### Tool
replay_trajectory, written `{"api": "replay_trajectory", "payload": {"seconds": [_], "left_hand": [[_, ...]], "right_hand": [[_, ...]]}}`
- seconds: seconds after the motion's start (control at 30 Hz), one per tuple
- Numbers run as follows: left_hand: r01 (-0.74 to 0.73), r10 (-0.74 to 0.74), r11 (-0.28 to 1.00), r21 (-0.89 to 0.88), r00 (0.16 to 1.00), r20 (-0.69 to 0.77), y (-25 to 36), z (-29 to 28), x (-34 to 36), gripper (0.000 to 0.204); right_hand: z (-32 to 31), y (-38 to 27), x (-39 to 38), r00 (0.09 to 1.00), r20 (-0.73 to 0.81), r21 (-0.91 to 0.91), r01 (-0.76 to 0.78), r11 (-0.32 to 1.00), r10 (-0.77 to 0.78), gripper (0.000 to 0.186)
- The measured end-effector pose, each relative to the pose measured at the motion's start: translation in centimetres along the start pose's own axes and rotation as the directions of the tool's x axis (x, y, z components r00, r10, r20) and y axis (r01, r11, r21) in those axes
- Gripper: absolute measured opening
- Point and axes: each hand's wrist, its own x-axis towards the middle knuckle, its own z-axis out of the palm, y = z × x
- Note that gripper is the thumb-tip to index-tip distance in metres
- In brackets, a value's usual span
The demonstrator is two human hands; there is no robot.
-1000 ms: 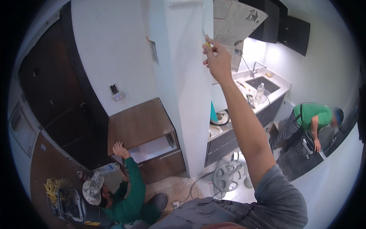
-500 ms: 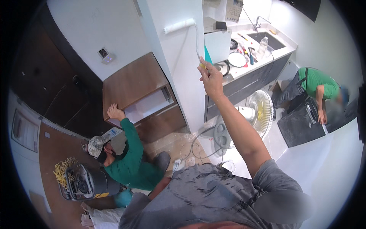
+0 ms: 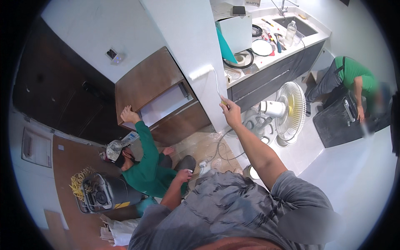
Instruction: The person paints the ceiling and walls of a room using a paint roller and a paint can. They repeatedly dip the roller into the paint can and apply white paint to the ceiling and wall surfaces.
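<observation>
My right hand [image 3: 231, 112] is closed round the yellow handle of a paint roller [image 3: 217, 85], arm stretched forward. The white roller sleeve lies against the white wall column [image 3: 179, 39] and blends with it. Low by my left side, my left hand [image 3: 182, 176] is curled, with a small white bit at its fingers that I cannot make out. Nearest to it is a crouching co-worker [image 3: 146, 171] in a dark green top. That person's hand rests on the edge of a brown wooden cabinet [image 3: 146, 79] with an open compartment.
A white pedestal fan [image 3: 289, 110] stands right of my arm, its cable on the floor. Tools and a bottle [image 3: 290, 32] crowd the counter by the sink [image 3: 306, 26]. Another person [image 3: 354, 75] bends over a dark panel [image 3: 333, 129]. A grey bin [image 3: 108, 189] holds yellow rope.
My right hand and the roller have moved down the wall column. My left hand has come into sight at my side. The view has shifted slightly.
</observation>
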Motion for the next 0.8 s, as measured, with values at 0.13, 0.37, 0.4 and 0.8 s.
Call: {"api": "replay_trajectory", "payload": {"seconds": [0.13,0.37,0.4,0.8], "left_hand": [[0.099,-0.015,0.896,0.433,0.981,-0.193,-0.3,1.5,-2.6,0.028],[0.114,0.002,0.678,0.726,0.987,-0.158,-2.5,-0.1,-10.6,0.030],[0.082,0.030,0.660,0.747,0.990,-0.135,-2.4,-0.6,-11.0,0.030],[0.005,0.099,0.654,0.757,0.991,-0.093,0.1,-1.2,-9.9,0.030]], "right_hand": [[1.2,5.3,-2.8,0.989,0.010,-0.017,-0.151,0.988,0.151,0.037],[3.0,14.2,-4.6,0.958,0.066,-0.094,-0.272,0.958,0.278,0.040],[3.3,15.2,-4.5,0.974,0.025,-0.031,-0.224,0.974,0.225,0.039],[3.5,3.4,0.6,0.989,0.125,0.234,-0.112,0.966,0.084,0.039]]}}
